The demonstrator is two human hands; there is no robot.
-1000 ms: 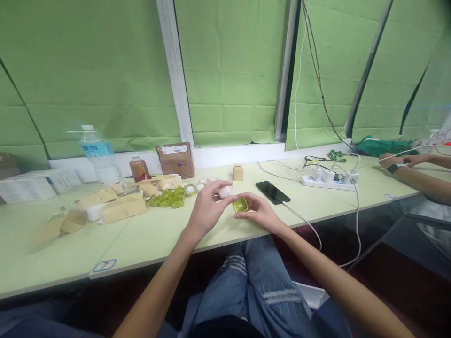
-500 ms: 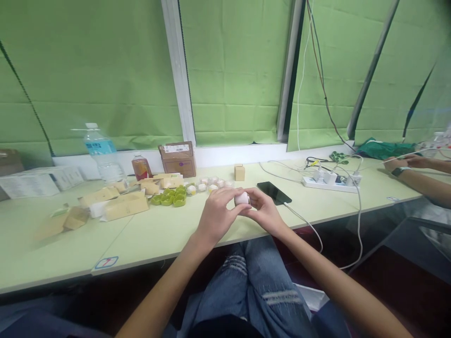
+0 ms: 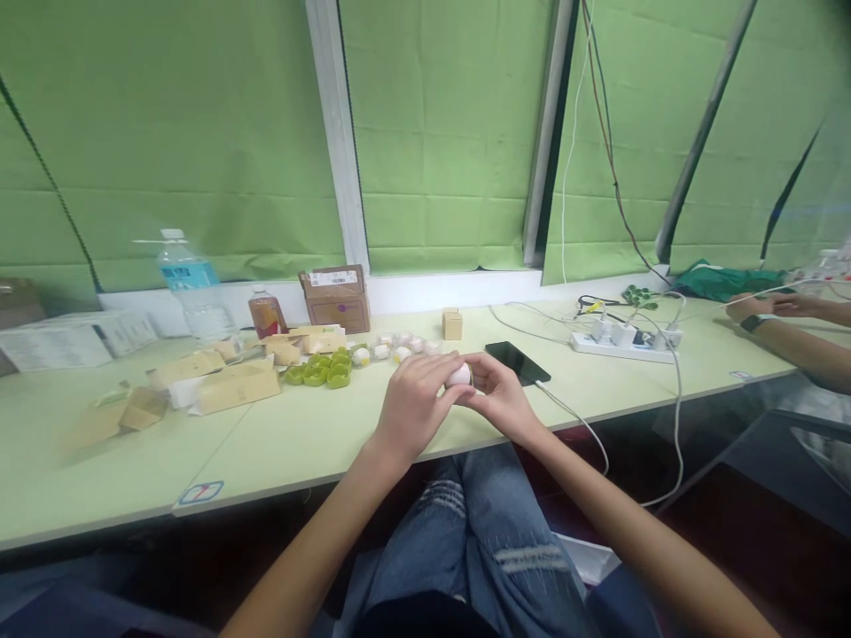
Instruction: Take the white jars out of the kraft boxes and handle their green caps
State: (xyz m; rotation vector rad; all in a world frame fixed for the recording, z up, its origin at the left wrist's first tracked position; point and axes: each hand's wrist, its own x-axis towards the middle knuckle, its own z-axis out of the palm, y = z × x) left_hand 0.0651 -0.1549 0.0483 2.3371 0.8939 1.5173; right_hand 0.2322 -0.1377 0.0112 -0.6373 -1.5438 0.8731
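Note:
Between my two hands, over the table's front part, is a small white egg-shaped piece [image 3: 458, 376]. My left hand [image 3: 413, 399] curls over its left side, fingers on top and thumb below. From the other side, the fingers and thumb of my right hand [image 3: 500, 397] grip it; part of the piece is hidden behind them. Beyond my left hand lie several similar white and yellow pieces [image 3: 402, 354], some seemingly in clear plastic. Green moulded cups [image 3: 325, 370] sit to their left. A small tan box [image 3: 452, 324] stands behind my hands.
A phone [image 3: 517, 362] on a white cable lies right of my hands, near a power strip [image 3: 625, 347]. Leftward are opened tan cartons [image 3: 239, 386], a drink bottle [image 3: 267, 314], a large water bottle [image 3: 194, 288] and a brown box [image 3: 336, 301]. Another person's arms [image 3: 798, 330] rest at far right.
My left hand has shifted very slightly, its fingers reaching a little further over the white piece. Both hands still hold it in about the same place.

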